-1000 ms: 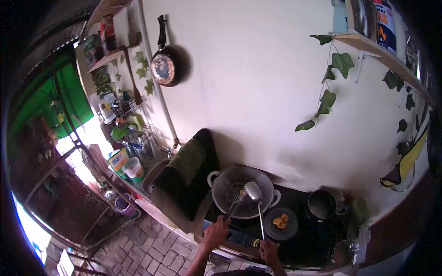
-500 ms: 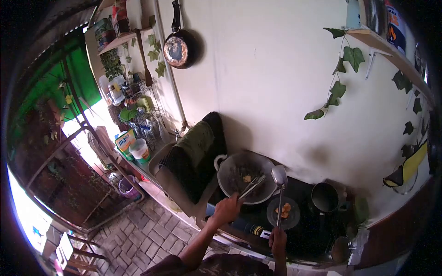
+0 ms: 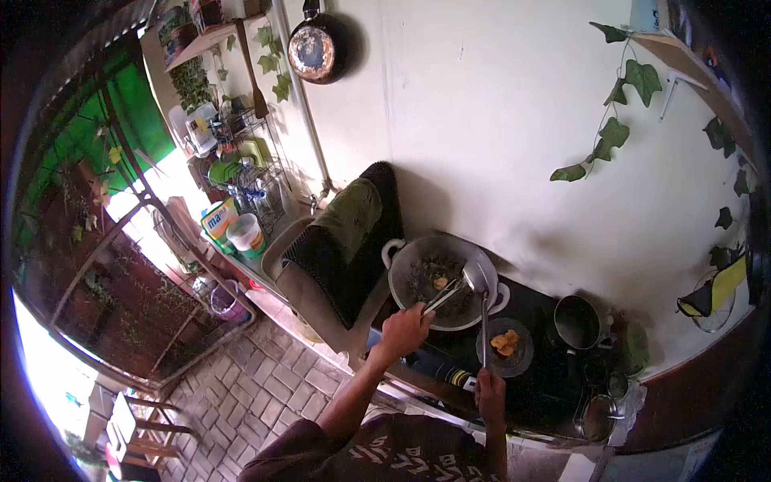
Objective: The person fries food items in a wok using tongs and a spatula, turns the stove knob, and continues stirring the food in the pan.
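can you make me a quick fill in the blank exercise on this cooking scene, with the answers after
The left hand grips a pair of ____.
The right hand grips the ladle by its ____.
The golden food pieces lie on a ____ beside the wok.
The frying pan hangs on the ____.

Missing words: tongs; handle; plate; wall

Pale wall (image 3: 482,120) w/ shelf (image 3: 673,55) upper R, grey paved flr (image 3: 253,373), bright light (image 3: 50,353) L.
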A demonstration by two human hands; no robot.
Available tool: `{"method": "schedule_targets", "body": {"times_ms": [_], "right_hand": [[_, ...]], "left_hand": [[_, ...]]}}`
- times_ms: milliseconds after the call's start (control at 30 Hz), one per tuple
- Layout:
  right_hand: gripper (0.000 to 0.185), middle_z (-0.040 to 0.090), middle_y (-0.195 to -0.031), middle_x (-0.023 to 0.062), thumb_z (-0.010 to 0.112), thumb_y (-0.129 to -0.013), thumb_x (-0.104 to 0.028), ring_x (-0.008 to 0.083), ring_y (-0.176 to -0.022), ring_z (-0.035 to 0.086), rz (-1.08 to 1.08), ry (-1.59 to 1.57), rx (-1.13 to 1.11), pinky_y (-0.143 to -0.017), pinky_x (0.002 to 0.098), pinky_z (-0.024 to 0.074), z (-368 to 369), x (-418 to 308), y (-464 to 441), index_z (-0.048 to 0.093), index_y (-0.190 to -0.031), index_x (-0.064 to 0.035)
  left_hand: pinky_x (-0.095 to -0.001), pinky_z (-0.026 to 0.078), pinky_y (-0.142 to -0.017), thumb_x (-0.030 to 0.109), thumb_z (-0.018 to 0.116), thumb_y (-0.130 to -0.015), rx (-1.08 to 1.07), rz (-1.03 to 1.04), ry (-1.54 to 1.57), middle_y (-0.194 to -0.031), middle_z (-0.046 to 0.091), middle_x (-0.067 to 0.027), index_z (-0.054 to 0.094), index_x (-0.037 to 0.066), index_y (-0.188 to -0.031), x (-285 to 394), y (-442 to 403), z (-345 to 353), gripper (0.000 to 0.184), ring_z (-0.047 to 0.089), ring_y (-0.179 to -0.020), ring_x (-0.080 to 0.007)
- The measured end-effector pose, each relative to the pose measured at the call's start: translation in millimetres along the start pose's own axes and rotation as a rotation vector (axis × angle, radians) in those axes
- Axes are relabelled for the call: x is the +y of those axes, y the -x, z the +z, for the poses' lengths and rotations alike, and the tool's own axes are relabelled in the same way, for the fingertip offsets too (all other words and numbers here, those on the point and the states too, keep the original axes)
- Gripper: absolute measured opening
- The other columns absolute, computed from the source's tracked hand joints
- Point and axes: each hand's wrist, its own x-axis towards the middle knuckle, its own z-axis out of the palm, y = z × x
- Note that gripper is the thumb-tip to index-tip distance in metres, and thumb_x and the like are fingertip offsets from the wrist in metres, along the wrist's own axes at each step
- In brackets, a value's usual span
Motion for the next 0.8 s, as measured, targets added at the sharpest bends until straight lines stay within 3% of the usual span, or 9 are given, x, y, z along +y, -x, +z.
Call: {"method": "schedule_targets", "body": {"times_ms": [67, 300, 367, 500, 567, 667, 800], "right_hand": [[0.039, 0.043, -0.056, -0.0039, 0.053, -0.106, -0.037, 0.0051, -0.041, 0.039, -0.020, 0.146, 0.000, -0.037, 0.0238, 0.0292, -7.7, 15.0, -3.1, 0.049, -0.077, -0.0118], [0.039, 0.044, -0.056, -0.0037, 0.053, -0.106, -0.037, 0.0040, -0.040, 0.038, 0.060, 0.088, -0.002, -0.037, 0.0231, 0.0285, -9.4, 5.3, 0.0, 0.050, -0.076, -0.0123], [0.035, 0.053, -0.069, -0.0021, 0.061, -0.103, -0.037, 0.0087, -0.060, 0.047, 0.138, 0.076, 0.002, -0.054, 0.0281, 0.0405, -13.3, 6.5, 1.2, 0.060, -0.086, -0.0070], [0.033, 0.053, -0.071, -0.0022, 0.061, -0.103, -0.036, 0.0081, -0.061, 0.047, 0.152, 0.071, -0.040, -0.054, 0.0274, 0.0400, -12.9, 12.9, -2.3, 0.060, -0.087, -0.0073], [0.039, 0.041, -0.055, -0.0046, 0.052, -0.107, -0.038, 0.0037, -0.040, 0.036, 0.070, 0.067, -0.009, -0.036, 0.0234, 0.0267, -3.1, 11.5, -3.5, 0.050, -0.078, -0.0124], [0.039, 0.042, -0.056, -0.0049, 0.052, -0.107, -0.038, 0.0033, -0.040, 0.036, -0.010, 0.068, -0.071, -0.036, 0.0233, 0.0268, 5.2, 1.0, -3.1, 0.050, -0.078, -0.0126], [0.039, 0.042, -0.057, -0.0050, 0.052, -0.107, -0.039, 0.0032, -0.041, 0.036, 0.087, 0.054, -0.088, -0.036, 0.0231, 0.0269, 6.9, 12.1, -7.1, 0.049, -0.078, -0.0126]], "left_hand": [[-0.0570, 0.053, -0.078, 0.044, 0.052, -0.102, 0.015, 0.005, -0.011, -0.091, 0.072, -0.0240, 0.064, 0.007, -0.117, -0.8, 0.2, 0.7, 0.042, 0.069, -0.088, -0.0457], [-0.0587, 0.053, -0.079, 0.044, 0.052, -0.102, -0.003, -0.046, 0.014, -0.091, 0.071, -0.0256, 0.065, 0.008, -0.116, -2.7, 3.0, 10.9, 0.041, 0.069, -0.088, -0.0472], [-0.0589, 0.053, -0.079, 0.044, 0.052, -0.102, -0.017, -0.051, 0.014, -0.091, 0.071, -0.0258, 0.065, 0.008, -0.116, -3.7, 3.6, 11.6, 0.041, 0.069, -0.088, -0.0475], [-0.0594, 0.053, -0.079, 0.044, 0.052, -0.102, 0.034, -0.020, -0.010, -0.091, 0.071, -0.0266, 0.065, 0.008, -0.116, -6.4, 10.3, 13.2, 0.041, 0.069, -0.088, -0.0478], [-0.0594, 0.053, -0.078, 0.044, 0.052, -0.102, 0.067, 0.004, -0.012, -0.090, 0.071, -0.0269, 0.065, 0.007, -0.115, -12.0, 11.5, 14.3, 0.042, 0.068, -0.087, -0.0480], [-0.0592, 0.053, -0.078, 0.044, 0.051, -0.102, 0.056, -0.007, -0.013, -0.089, 0.071, -0.0274, 0.065, 0.007, -0.115, -12.1, 9.7, 5.1, 0.042, 0.069, -0.086, -0.0480], [-0.0588, 0.053, -0.077, 0.045, 0.050, -0.102, 0.022, -0.058, -0.008, -0.088, 0.071, -0.0274, 0.066, 0.007, -0.114, -7.4, 12.2, -4.6, 0.043, 0.069, -0.085, -0.0476]]}}
